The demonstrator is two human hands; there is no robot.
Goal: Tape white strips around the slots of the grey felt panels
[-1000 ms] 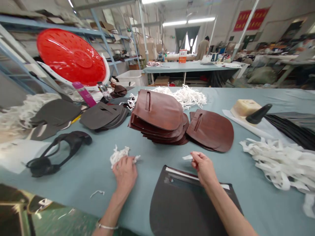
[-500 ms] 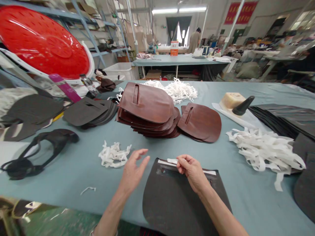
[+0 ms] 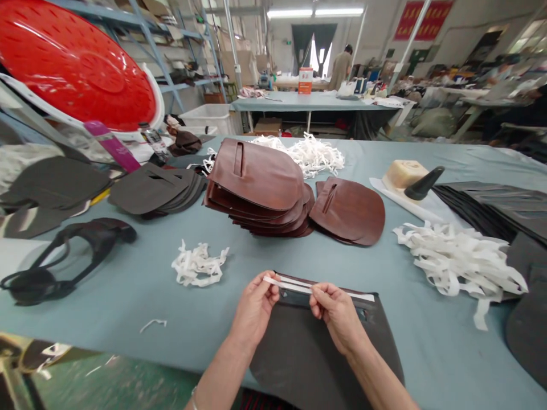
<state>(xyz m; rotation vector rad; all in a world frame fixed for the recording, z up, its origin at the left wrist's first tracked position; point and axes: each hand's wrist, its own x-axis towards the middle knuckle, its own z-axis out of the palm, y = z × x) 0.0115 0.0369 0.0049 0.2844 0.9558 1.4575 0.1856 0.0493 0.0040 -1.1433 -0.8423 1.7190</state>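
Note:
Pinched between the fingers of my left hand (image 3: pixel 258 304) and my right hand (image 3: pixel 333 312) is a narrow white tape strip (image 3: pixel 290 286), stretched nearly straight. Below it lies a dark grey leather panel (image 3: pixel 311 353) with a rounded lower outline, close to the table's near edge. Along the panel's top edge runs another white strip (image 3: pixel 363 296), partly covered by my right hand. A slot with a shiny border shows just under that edge. To the left of my left hand sits a small heap of white tape scraps (image 3: pixel 200 265).
A stack of brown leather panels (image 3: pixel 260 182) stands ahead, with a smaller brown pile (image 3: pixel 348 210) beside it. White strips (image 3: pixel 461 256) are heaped at right, near a yellowish block (image 3: pixel 405 173) and a black cone-shaped tool (image 3: pixel 424 183). Black headgear (image 3: pixel 72 262) lies left.
My left hand has moved right and closed on the free end of the white strip. The strip, earlier held by my right hand alone, is now drawn out between both hands.

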